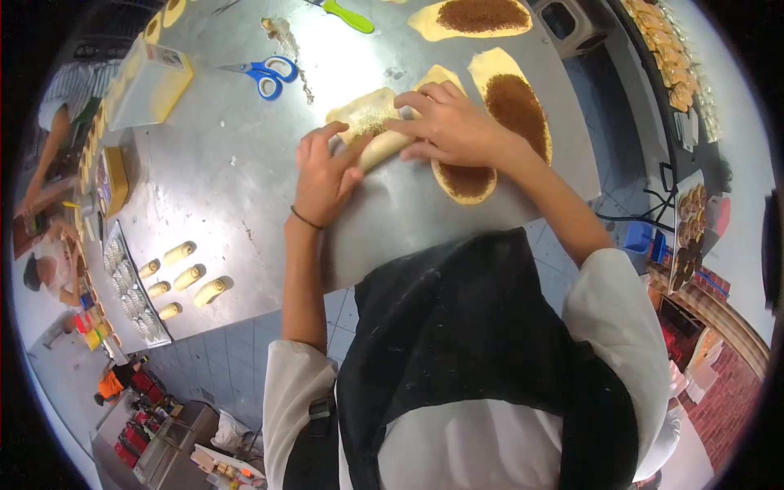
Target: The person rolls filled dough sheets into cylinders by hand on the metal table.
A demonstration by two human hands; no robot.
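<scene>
A partly rolled piece of dough point(385, 150) lies on the steel table in front of me, its flat far end sprinkled with pale shreds and some brown filling. My left hand point(325, 170) grips the roll's left end with bent fingers. At the other end, my right hand point(453, 129) has its fingers curled over the roll. Under and beside my right hand lies a flat dough strip point(465, 181) spread with brown filling, partly hidden by the hand. Another filled strip point(514, 106) is to its right, and a third filled strip point(482, 16) lies farther back.
Blue-handled scissors point(269, 75), a green-handled tool point(349, 15) and a clear plastic container point(151, 82) are on the steel table point(245, 171). Several finished rolls point(188, 278) sit at left beside a tray of foil-like moulds point(135, 286). Other people work at the far left.
</scene>
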